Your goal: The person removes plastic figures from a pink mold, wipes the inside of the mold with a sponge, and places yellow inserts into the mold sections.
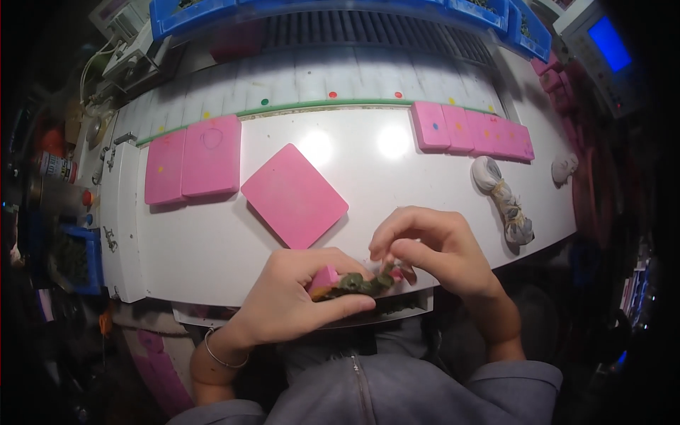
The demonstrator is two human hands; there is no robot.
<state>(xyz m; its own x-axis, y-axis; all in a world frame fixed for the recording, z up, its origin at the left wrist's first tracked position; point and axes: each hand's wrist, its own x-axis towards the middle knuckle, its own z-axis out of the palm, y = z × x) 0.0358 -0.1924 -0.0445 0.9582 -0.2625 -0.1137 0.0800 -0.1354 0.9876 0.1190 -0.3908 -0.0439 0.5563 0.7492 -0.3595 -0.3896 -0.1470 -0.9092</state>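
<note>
My left hand is closed around a small pink block, with its thumb along the near side. Dark green, lumpy pieces show along the block, between the thumb and fingers. Curled in from the right, my right hand has its thumb and fingertips at the far end of the green pieces; whether they pinch something small there is hidden. Just beyond the left hand, a larger pink slab lies flat on the white table.
Two pink slabs stand at the left, and several pink blocks line up at the right. A tied white cloth bundle lies near the right edge. Blue bins run along the back. A tray sits beneath my hands.
</note>
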